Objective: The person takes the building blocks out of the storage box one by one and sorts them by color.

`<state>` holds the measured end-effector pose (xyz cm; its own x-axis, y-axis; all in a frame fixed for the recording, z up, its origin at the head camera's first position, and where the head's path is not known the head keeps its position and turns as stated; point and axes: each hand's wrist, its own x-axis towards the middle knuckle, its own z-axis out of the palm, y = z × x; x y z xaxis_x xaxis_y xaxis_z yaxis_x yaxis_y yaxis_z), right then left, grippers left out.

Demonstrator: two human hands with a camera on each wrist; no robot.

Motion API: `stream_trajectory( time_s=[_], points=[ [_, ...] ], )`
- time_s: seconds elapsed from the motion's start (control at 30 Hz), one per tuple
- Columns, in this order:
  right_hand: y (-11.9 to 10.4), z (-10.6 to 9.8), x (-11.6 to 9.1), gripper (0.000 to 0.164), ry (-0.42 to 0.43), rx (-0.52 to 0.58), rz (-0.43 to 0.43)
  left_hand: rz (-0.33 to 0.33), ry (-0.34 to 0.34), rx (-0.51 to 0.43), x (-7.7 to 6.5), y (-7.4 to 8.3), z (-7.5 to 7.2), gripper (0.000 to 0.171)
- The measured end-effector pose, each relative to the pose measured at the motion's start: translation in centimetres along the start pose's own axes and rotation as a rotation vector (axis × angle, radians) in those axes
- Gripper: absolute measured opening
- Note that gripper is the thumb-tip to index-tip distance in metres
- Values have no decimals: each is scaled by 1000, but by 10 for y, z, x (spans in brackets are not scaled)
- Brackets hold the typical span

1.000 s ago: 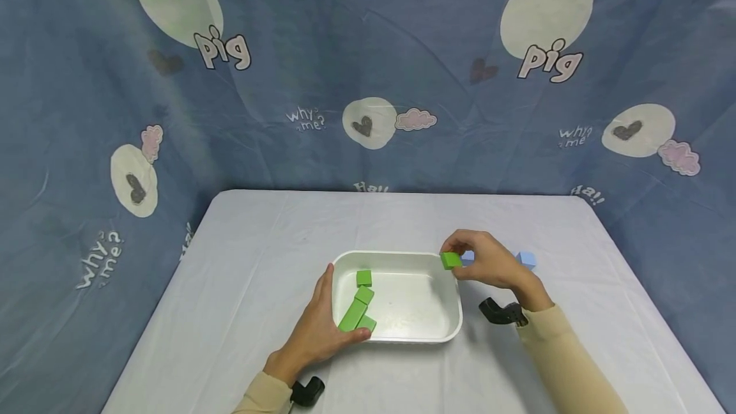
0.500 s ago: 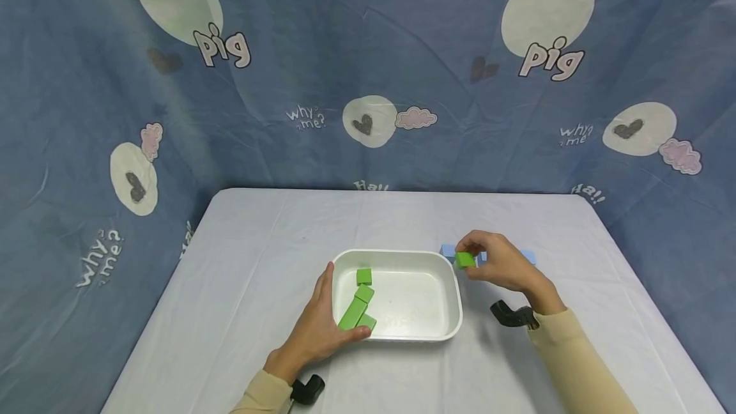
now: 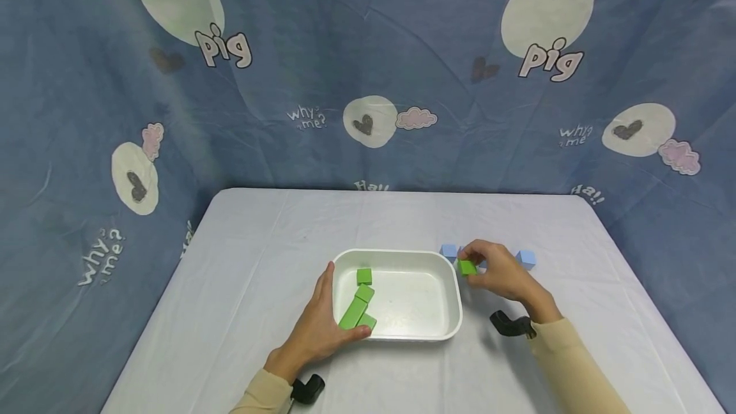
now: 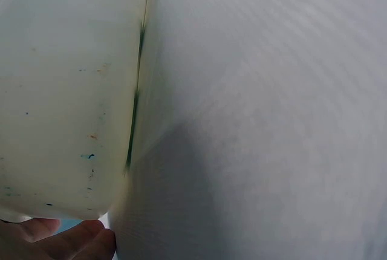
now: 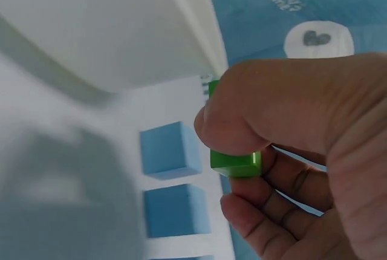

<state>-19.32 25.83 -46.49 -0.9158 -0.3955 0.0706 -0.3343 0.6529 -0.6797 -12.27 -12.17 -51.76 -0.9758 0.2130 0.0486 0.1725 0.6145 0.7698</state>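
My right hand point(image 3: 501, 271) pinches a green block point(image 3: 467, 267) between thumb and fingers, just right of the tray's far right corner. In the right wrist view the thumb covers much of that green block point(image 5: 236, 162). Blue blocks point(image 3: 448, 251) sit on the table around this hand, some partly hidden by it. With fingers along the left end and the thumb at the near side, my left hand point(image 3: 322, 328) grips a white tray point(image 3: 414, 339). Inside the tray, several green blocks point(image 3: 353, 314) lie toward its left end.
A white cloth covers the table point(image 3: 276, 235). Another blue block point(image 3: 526, 259) stands to the right of my right hand. Behind the table hangs a blue patterned curtain point(image 3: 437, 37).
My right hand has moved right, away from the tray's rim, then slightly toward me, still pinching the green block. The left hand and the tray have stayed put.
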Motion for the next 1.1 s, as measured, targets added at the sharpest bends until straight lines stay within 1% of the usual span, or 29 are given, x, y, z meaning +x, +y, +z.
stream_trajectory(
  time_s=[0.17, 0.33, 0.4, 0.57, 0.8, 1.0, 1.1],
  points=[
    [9, 13, -2, 32, -2, -28, -7, 7, 7, 11, 0, -2, 1, 143],
    [13, 28, 3, 34, -13, -50, -23, 8, 32, 17, -2, -3, 0, 141],
    [14, 32, 4, 36, -13, -57, -30, 1, 31, 15, -1, -2, 0, 142],
    [17, 37, 3, 38, -14, -76, -35, 2, 16, -4, 1, -1, 2, 143],
    [20, 43, 2, 39, -13, -114, -44, 9, 18, -11, 0, -2, 2, 142],
    [22, 50, 3, 37, 2, -124, -70, 7, 22, 2, 0, -4, 3, 142],
    [22, 50, 2, 37, 17, -129, -68, 14, 19, 3, 1, -5, 3, 142]
  ],
)
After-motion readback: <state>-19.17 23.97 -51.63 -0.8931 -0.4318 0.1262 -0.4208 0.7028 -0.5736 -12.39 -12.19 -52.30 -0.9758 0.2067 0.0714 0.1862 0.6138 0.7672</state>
